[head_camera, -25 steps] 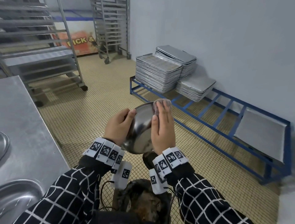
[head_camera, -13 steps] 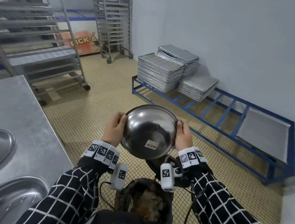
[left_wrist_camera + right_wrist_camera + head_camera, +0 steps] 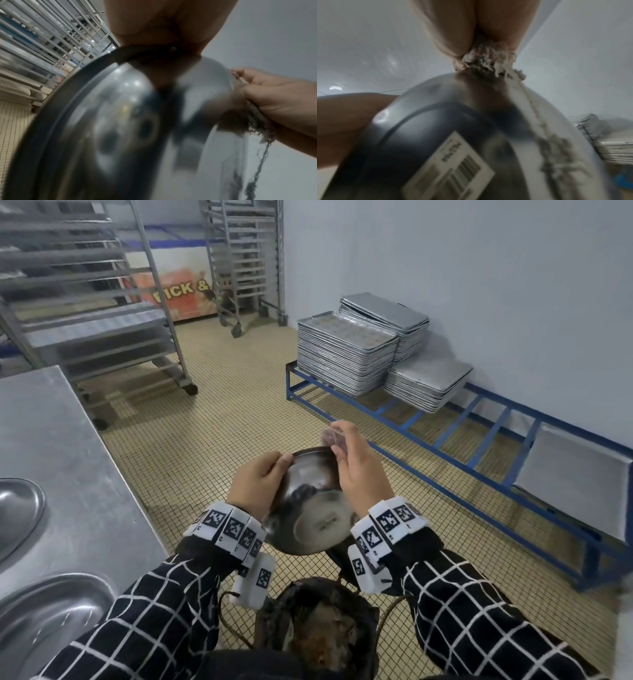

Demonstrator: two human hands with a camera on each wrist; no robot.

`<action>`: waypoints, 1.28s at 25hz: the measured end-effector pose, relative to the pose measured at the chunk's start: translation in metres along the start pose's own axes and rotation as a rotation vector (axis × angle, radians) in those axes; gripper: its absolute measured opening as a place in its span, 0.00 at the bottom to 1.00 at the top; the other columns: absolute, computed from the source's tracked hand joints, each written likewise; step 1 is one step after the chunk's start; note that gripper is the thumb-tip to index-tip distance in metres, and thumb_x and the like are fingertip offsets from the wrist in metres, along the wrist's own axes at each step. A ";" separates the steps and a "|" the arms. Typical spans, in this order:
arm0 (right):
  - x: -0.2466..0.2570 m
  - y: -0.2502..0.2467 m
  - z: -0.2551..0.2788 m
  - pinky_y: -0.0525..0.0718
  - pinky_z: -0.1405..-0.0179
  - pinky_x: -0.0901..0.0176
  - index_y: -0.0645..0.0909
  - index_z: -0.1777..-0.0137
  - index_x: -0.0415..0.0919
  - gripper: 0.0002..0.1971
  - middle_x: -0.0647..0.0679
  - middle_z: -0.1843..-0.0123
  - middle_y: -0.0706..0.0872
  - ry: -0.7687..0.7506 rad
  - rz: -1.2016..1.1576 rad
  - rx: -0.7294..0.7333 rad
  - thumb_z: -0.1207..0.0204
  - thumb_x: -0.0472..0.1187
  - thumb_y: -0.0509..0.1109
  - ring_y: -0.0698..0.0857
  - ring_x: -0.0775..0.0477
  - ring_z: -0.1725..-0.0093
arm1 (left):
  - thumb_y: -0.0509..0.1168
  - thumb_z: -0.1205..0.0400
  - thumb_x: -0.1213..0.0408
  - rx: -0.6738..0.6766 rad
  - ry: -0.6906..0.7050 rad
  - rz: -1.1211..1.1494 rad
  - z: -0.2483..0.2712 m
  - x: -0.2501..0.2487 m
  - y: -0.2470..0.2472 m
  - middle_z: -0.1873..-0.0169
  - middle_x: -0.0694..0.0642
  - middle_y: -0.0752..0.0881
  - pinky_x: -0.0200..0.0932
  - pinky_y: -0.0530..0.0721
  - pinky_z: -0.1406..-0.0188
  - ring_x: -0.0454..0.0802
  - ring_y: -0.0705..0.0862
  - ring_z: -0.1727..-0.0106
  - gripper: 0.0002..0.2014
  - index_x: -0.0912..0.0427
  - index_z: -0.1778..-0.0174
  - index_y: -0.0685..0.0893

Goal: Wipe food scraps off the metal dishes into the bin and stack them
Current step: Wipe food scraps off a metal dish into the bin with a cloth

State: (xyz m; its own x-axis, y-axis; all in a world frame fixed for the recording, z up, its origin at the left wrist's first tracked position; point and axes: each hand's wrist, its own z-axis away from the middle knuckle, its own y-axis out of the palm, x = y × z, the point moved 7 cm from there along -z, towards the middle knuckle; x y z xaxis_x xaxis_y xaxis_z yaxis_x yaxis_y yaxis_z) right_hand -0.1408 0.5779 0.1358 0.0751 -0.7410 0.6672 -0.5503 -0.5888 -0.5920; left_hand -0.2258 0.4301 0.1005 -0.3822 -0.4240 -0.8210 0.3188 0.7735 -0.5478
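Note:
A round metal bowl (image 3: 310, 510) is held tilted above the bin (image 3: 318, 628), its underside with a barcode sticker (image 3: 328, 523) facing me. My left hand (image 3: 260, 477) grips its left rim. At the bowl's far right rim my right hand (image 3: 356, 470) holds a frayed grey cloth (image 3: 330, 436). In the left wrist view the bowl (image 3: 120, 128) fills the frame, with the cloth (image 3: 257, 121) hanging under the right hand (image 3: 278, 97). The right wrist view has the cloth (image 3: 488, 60) bunched in the fingers against the bowl (image 3: 471, 135). The bowl's inside is hidden.
The bin, lined with a dark bag, holds brown scraps. A steel counter (image 3: 61, 474) at left carries other metal dishes (image 3: 41, 618). A blue floor rack (image 3: 445, 440) with stacked baking trays (image 3: 346, 354) runs along the right wall. Wheeled tray racks (image 3: 85, 302) stand behind.
The bowl, held by both rims with its underside toward me half a second ago, is tilted more steeply. My right hand has moved to the far rim with the cloth.

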 end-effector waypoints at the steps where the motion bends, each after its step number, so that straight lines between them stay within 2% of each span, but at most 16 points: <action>1: 0.004 0.007 0.003 0.84 0.41 0.54 0.72 0.36 0.43 0.11 0.48 0.37 0.83 -0.022 -0.014 0.010 0.16 0.38 0.60 0.83 0.50 0.40 | 0.58 0.14 0.54 -0.036 -0.006 -0.007 0.000 0.001 -0.003 0.71 0.49 0.83 0.40 0.73 0.66 0.47 0.80 0.67 0.14 0.51 0.62 0.82; 2: 0.010 0.016 0.007 0.82 0.36 0.51 0.73 0.37 0.43 0.11 0.47 0.34 0.81 -0.065 0.052 0.026 0.17 0.41 0.61 0.81 0.49 0.36 | 0.57 0.14 0.54 -0.072 -0.017 0.006 0.000 0.001 -0.005 0.71 0.49 0.82 0.41 0.74 0.65 0.48 0.80 0.67 0.14 0.51 0.63 0.82; 4: 0.021 0.032 0.014 0.66 0.22 0.48 0.75 0.32 0.43 0.18 0.44 0.24 0.73 -0.146 0.256 0.051 0.16 0.49 0.55 0.70 0.44 0.23 | 0.57 0.13 0.55 -0.133 -0.036 0.054 0.000 0.000 -0.011 0.71 0.51 0.83 0.45 0.76 0.64 0.51 0.80 0.66 0.15 0.52 0.65 0.81; 6: 0.021 0.037 0.014 0.53 0.19 0.51 0.72 0.25 0.45 0.25 0.46 0.19 0.67 -0.133 0.272 0.036 0.16 0.53 0.48 0.59 0.45 0.18 | 0.56 0.13 0.54 -0.155 -0.046 0.089 0.000 0.000 -0.015 0.68 0.54 0.86 0.51 0.81 0.59 0.55 0.83 0.63 0.16 0.54 0.61 0.84; 8: 0.008 0.031 0.011 0.60 0.20 0.51 0.69 0.23 0.47 0.26 0.49 0.19 0.66 -0.016 0.149 -0.021 0.16 0.55 0.46 0.62 0.46 0.19 | 0.55 0.13 0.52 -0.158 -0.062 0.120 0.001 0.000 -0.019 0.65 0.57 0.88 0.56 0.84 0.54 0.57 0.85 0.60 0.17 0.56 0.57 0.85; 10: -0.018 0.022 0.012 0.77 0.35 0.67 0.66 0.21 0.47 0.25 0.49 0.21 0.70 0.195 -0.023 -0.085 0.15 0.54 0.48 0.72 0.48 0.25 | 0.54 0.13 0.51 -0.165 -0.069 0.152 0.003 0.000 -0.023 0.65 0.62 0.87 0.60 0.84 0.53 0.61 0.85 0.60 0.18 0.57 0.57 0.85; 11: -0.028 0.018 0.017 0.76 0.43 0.77 0.64 0.20 0.47 0.24 0.49 0.22 0.71 0.279 -0.091 -0.095 0.14 0.53 0.49 0.75 0.49 0.27 | 0.54 0.13 0.51 -0.170 -0.063 0.156 0.004 0.000 -0.025 0.65 0.63 0.86 0.61 0.83 0.53 0.63 0.84 0.60 0.19 0.58 0.58 0.84; 12: -0.033 0.017 0.023 0.74 0.45 0.80 0.63 0.19 0.47 0.24 0.49 0.22 0.71 0.314 -0.129 -0.097 0.14 0.51 0.50 0.75 0.51 0.27 | 0.54 0.13 0.51 -0.171 -0.055 0.151 0.005 -0.001 -0.027 0.66 0.62 0.86 0.61 0.83 0.55 0.63 0.84 0.61 0.19 0.57 0.59 0.83; 14: -0.027 0.018 0.033 0.74 0.35 0.74 0.59 0.17 0.47 0.25 0.51 0.18 0.65 0.264 -0.134 -0.077 0.13 0.50 0.50 0.68 0.56 0.24 | 0.53 0.13 0.51 -0.164 -0.037 0.111 0.007 -0.003 -0.027 0.68 0.59 0.84 0.57 0.82 0.58 0.59 0.83 0.64 0.19 0.55 0.61 0.82; 16: -0.007 0.026 0.037 0.72 0.25 0.58 0.57 0.17 0.48 0.26 0.50 0.16 0.59 0.105 -0.039 -0.046 0.14 0.52 0.47 0.60 0.53 0.19 | 0.53 0.12 0.52 -0.154 -0.026 0.067 0.010 -0.007 -0.023 0.71 0.55 0.82 0.51 0.78 0.63 0.53 0.80 0.67 0.18 0.53 0.64 0.79; 18: 0.015 0.036 0.037 0.59 0.18 0.44 0.60 0.18 0.46 0.26 0.48 0.16 0.58 -0.073 0.156 -0.031 0.15 0.49 0.46 0.53 0.49 0.16 | 0.53 0.12 0.53 -0.122 -0.017 0.028 0.012 -0.012 -0.017 0.70 0.56 0.82 0.51 0.78 0.63 0.53 0.79 0.67 0.17 0.55 0.63 0.79; 21: 0.025 0.032 0.031 0.51 0.17 0.46 0.62 0.19 0.45 0.25 0.47 0.16 0.60 -0.134 0.324 -0.114 0.14 0.48 0.46 0.52 0.47 0.16 | 0.54 0.12 0.54 -0.087 -0.017 0.061 0.015 -0.020 -0.014 0.70 0.56 0.81 0.49 0.76 0.62 0.53 0.77 0.67 0.17 0.56 0.63 0.79; 24: 0.001 0.017 0.026 0.64 0.21 0.41 0.59 0.18 0.48 0.26 0.51 0.17 0.61 0.038 0.164 -0.212 0.14 0.52 0.43 0.59 0.47 0.17 | 0.54 0.13 0.51 -0.071 -0.030 0.141 0.017 -0.021 -0.015 0.67 0.61 0.83 0.51 0.79 0.59 0.57 0.80 0.64 0.18 0.57 0.61 0.81; 27: -0.046 0.000 0.036 0.79 0.32 0.41 0.65 0.21 0.50 0.24 0.50 0.23 0.72 0.418 -0.240 -0.296 0.14 0.55 0.45 0.74 0.45 0.27 | 0.57 0.19 0.39 -0.085 -0.095 0.261 0.016 -0.008 -0.017 0.62 0.63 0.87 0.61 0.84 0.50 0.61 0.85 0.58 0.22 0.54 0.61 0.84; 30: -0.074 -0.001 0.058 0.81 0.40 0.49 0.78 0.42 0.53 0.16 0.46 0.42 0.84 0.732 -0.528 -0.237 0.14 0.55 0.50 0.83 0.45 0.43 | 0.57 0.30 0.28 -0.104 -0.150 0.348 0.017 0.004 -0.019 0.60 0.67 0.87 0.67 0.83 0.48 0.68 0.85 0.55 0.31 0.56 0.60 0.85; 32: -0.077 -0.002 0.067 0.81 0.47 0.52 0.78 0.52 0.51 0.13 0.46 0.50 0.85 0.771 -0.579 -0.227 0.14 0.53 0.54 0.84 0.45 0.49 | 0.58 0.25 0.32 -0.116 -0.157 0.340 0.019 0.009 -0.020 0.61 0.67 0.86 0.64 0.84 0.50 0.68 0.84 0.57 0.31 0.61 0.58 0.84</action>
State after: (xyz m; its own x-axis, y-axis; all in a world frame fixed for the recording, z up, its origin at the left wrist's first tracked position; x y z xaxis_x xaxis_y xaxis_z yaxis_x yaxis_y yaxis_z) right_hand -0.0899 0.6149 0.0553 -0.1349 0.1021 0.9856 -0.7518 -0.6585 -0.0347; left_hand -0.2190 0.4014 0.1012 -0.1313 -0.1946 -0.9721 0.3009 0.9265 -0.2261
